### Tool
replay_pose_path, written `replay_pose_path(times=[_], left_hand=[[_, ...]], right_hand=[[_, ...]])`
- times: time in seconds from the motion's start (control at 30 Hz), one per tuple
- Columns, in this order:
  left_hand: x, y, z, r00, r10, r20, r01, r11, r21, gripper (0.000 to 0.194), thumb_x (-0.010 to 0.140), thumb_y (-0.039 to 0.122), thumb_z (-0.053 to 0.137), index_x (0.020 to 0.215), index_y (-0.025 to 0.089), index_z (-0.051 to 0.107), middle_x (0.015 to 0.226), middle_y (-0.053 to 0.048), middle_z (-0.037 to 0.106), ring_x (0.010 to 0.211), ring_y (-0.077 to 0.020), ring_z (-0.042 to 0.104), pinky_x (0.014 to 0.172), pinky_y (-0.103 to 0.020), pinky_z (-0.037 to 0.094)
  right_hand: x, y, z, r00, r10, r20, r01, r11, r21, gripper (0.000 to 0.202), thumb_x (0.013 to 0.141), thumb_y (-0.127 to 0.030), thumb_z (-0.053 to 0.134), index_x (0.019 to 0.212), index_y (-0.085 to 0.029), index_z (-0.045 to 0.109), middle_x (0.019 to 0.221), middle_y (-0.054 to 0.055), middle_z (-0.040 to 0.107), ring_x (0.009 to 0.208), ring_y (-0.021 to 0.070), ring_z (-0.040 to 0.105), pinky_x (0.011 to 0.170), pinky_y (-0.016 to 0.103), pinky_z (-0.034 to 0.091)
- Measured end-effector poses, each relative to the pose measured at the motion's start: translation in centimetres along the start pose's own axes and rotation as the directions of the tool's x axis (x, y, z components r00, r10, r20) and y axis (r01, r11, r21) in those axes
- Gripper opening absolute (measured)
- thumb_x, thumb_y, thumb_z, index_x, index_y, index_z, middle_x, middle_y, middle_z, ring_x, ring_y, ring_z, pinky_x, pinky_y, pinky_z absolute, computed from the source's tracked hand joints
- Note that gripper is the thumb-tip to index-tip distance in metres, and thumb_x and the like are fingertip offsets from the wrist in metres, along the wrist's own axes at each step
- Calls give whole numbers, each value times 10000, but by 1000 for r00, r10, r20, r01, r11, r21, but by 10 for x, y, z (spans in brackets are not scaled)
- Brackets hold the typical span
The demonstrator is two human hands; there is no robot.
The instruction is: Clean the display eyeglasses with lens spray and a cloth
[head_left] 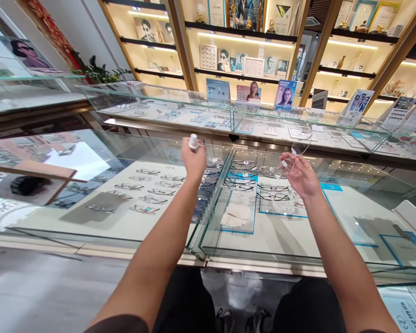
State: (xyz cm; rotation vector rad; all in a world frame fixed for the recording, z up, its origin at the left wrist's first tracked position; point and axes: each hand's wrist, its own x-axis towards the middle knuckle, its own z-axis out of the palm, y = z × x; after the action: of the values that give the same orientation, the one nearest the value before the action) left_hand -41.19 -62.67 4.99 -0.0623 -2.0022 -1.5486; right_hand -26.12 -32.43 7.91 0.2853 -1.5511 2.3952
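My left hand is wrapped round a small white bottle, its top showing above my fingers; the rest is hidden in my grip. To the right, my right hand pinches a pair of eyeglasses with thin frames, tilted up over the counter. Both hands are raised above the glass display case. Folded pale cloth lies below and between them. Under the glass, rows of eyeglasses sit on the left, and more frames lie on a blue-edged tray near my right hand.
A second glass case with eyeglasses runs behind. Printed stand-up cards line its top. Lit shelves with pictures stand against the back wall. A mirror-like panel rests at the left, and a white holder at the right.
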Motion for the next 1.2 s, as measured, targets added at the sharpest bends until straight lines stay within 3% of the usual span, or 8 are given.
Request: replay_pose_path(times=[0.07,0.17,0.3,0.47,0.6,0.7,0.97,1.2], left_hand=[[-22,22,13,958,-135,254,191,958,-212,285,774,445,648,885,237,488,809,-22,523,742,-177,525,606,-305,457],[-56,54,23,762,-57,646,390,835,-387,486,820,715,522,765,233,490,749,-29,498,684,-168,523,531,-296,431],[-78,79,19,625,10,781,479,785,-393,745,848,917,196,653,241,442,664,-52,467,660,-198,549,485,-320,405],[-84,77,21,618,58,784,402,834,-378,782,830,927,160,641,240,485,632,-51,462,641,-202,523,499,-332,388],[-89,66,29,759,166,630,26,959,-283,665,778,876,481,657,223,499,639,-15,478,633,-166,444,600,-327,367],[-95,63,30,804,250,539,-168,966,-198,636,811,839,508,683,217,496,666,-5,506,674,-167,441,664,-325,347],[-97,64,28,798,279,534,-195,958,-211,639,883,834,395,685,230,465,643,-5,491,665,-178,451,650,-320,350],[-104,65,30,671,348,654,-358,925,-124,583,901,762,437,688,220,473,678,-19,558,690,-188,500,663,-326,354]], right_hand=[[-2,2,5,1000,4,19,-3,999,-40,253,732,-459,910,796,-305,721,1106,1,779,1166,221,666,996,402,539],[-6,8,12,1000,14,26,-11,995,-100,297,684,-509,934,763,-298,740,985,11,795,1085,221,682,999,404,523],[-11,20,23,999,26,23,-21,977,-213,301,684,-540,919,760,-298,756,897,5,793,997,223,689,991,419,509],[-18,34,36,995,74,67,-52,958,-281,338,701,-593,889,782,-284,781,879,18,793,962,221,688,943,401,508],[-22,37,42,988,115,103,-81,952,-295,342,698,-592,890,770,-277,776,862,15,790,980,223,704,959,391,508],[-24,37,43,983,143,119,-100,946,-308,345,704,-596,884,767,-277,769,875,14,788,993,231,711,953,390,513],[-23,41,40,978,160,133,-117,951,-286,378,686,-623,889,769,-275,767,869,17,788,1021,241,713,942,393,517],[-15,29,33,988,141,56,-135,986,-100,349,644,-549,936,733,-269,746,871,6,778,904,192,701,927,367,547]])
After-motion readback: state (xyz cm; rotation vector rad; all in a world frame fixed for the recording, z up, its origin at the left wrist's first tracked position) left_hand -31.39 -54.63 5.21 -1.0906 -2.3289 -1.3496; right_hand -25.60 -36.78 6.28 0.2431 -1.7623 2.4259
